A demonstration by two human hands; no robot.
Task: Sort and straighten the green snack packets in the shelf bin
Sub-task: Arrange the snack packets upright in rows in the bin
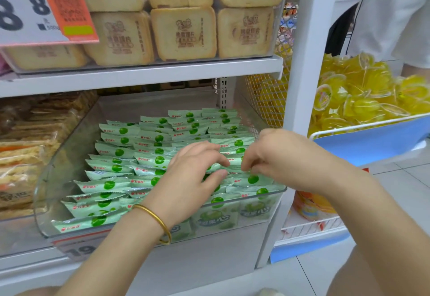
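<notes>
Pinching one green packet (233, 166) by its ends, left hand (190, 179) and right hand (277, 156) each gripping a side, so I can square it with the other packets (111, 167) lined up in the clear bin (53, 179).

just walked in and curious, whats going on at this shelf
A person is tidying green packets in a clear bin. The left hand, wearing a gold bangle, and the right hand both pinch one packet in the right-hand row, near the front. The left and middle rows lie in fairly neat overlapping lines; the right row under the hands looks less even.
</notes>
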